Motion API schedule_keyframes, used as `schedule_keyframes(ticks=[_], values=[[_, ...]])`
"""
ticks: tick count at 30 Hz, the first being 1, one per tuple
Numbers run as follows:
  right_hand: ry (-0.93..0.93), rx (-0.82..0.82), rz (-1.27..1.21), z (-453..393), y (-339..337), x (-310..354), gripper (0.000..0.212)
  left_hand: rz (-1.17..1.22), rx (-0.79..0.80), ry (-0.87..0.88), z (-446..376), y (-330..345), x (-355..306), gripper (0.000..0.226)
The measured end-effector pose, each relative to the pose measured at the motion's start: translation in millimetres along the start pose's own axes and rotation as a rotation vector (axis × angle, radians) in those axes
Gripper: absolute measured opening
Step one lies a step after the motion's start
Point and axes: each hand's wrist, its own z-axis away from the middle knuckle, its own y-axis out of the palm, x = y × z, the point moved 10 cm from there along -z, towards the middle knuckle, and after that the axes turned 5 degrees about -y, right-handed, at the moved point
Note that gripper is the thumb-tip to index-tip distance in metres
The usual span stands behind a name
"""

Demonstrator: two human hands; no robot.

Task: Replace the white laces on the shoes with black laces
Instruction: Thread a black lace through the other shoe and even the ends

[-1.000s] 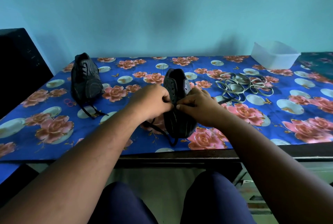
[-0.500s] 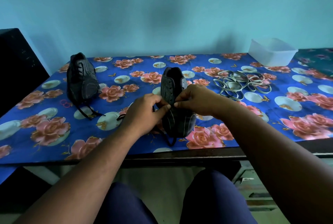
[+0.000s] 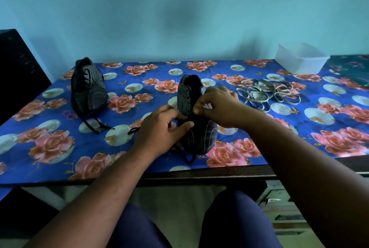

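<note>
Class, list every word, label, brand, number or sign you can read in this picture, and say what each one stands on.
None can be read.
Near shoe: stripes only, no legible brand.
Far shoe: stripes only, no legible brand.
Tablecloth: roses and pale discs with small gold motifs, no writing; a small mark of red rings is a pattern, not letters.
Tub: plain, no label seen.
White laces: no print seen.

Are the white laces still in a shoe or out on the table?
Out. The white laces lie in a loose tangle on the tablecloth, right of the near shoe, threaded through nothing.
</note>
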Motion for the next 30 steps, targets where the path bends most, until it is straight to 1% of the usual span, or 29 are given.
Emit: schedule_keyframes(ticks=[2, 4, 5, 6, 7, 8, 9, 10, 11, 14, 16, 18, 21, 23, 25, 27, 28, 29, 30], values=[[0.023, -0.213, -0.04, 1.8, -22.6, -11.8, 0.009, 0.041, -0.008, -0.018, -0.1, 1.0, 1.4, 0.027], [0.076, -0.478, -0.147, 9.1, -47.8, -38.4, 0.012, 0.065, -0.011, -0.024, -0.1, 1.8, 1.0, 0.026], [0.153, -0.583, -0.202, 14.2, -55.8, -60.9, 0.013, 0.066, -0.009, -0.032, 0.1, 1.9, 1.1, 0.026], [0.265, -0.652, -0.253, 20.8, -58.4, -86.0, 0.015, 0.064, -0.007, -0.037, 0.2, 1.8, 0.7, 0.025], [0.381, -0.688, -0.271, 28.3, -57.1, -109.3, 0.019, 0.059, -0.007, -0.039, 0.5, 1.7, 0.2, 0.024], [0.473, -0.68, -0.247, 34.4, -53.4, -126.8, 0.024, 0.053, -0.009, -0.037, 0.7, 1.5, -0.6, 0.023], [0.516, -0.637, -0.206, 37.5, -47.5, -137.2, 0.029, 0.047, -0.008, -0.04, 1.3, 1.5, -0.9, 0.023], [0.509, -0.578, -0.178, 37.0, -39.7, -140.5, 0.031, 0.045, -0.007, -0.046, 1.6, 1.6, -1.0, 0.023], [0.445, -0.525, -0.169, 33.8, -32.9, -134.1, 0.032, 0.048, -0.006, -0.054, 2.1, 1.6, -1.0, 0.023], [0.113, -0.371, -0.188, 25.4, -14.0, -78.4, 0.027, 0.056, -0.004, -0.067, 3.2, 2.3, -1.2, 0.023], [-0.042, -0.307, -0.095, 25.9, -4.9, -43.3, 0.03, 0.065, -0.003, -0.071, 3.9, 2.6, -1.2, 0.022], [-0.098, -0.297, -0.019, 26.1, -5.0, -28.7, 0.026, 0.076, 0.008, -0.086, 4.2, 3.2, -0.6, 0.021], [-0.169, -0.299, 0.041, 22.9, -13.7, -17.7, 0.008, 0.092, 0.019, -0.107, 5.3, 3.0, -0.6, 0.019], [-0.186, -0.336, 0.114, 19.3, -23.0, -16.3, 0.011, 0.097, 0.024, -0.123, 5.8, 2.8, -0.3, 0.02], [-0.088, -0.485, 0.153, 17.8, -46.1, -30.5, 0.018, 0.099, 0.031, -0.14, 6.0, 3.8, 1.1, 0.02], [0.147, -0.636, 0.157, 22.0, -72.7, -69.6, 0.022, 0.094, 0.03, -0.156, 6.3, 3.7, 1.6, 0.021], [0.288, -0.659, 0.139, 26.6, -80.2, -92.4, 0.025, 0.088, 0.027, -0.163, 6.3, 3.3, 1.8, 0.021], [0.397, -0.632, 0.121, 30.0, -79.5, -112.3, 0.027, 0.083, 0.022, -0.17, 6.5, 2.8, 1.7, 0.022], [0.442, -0.562, 0.1, 30.2, -71.8, -123.4, 0.027, 0.08, 0.017, -0.177, 6.7, 2.2, 1.8, 0.023]])
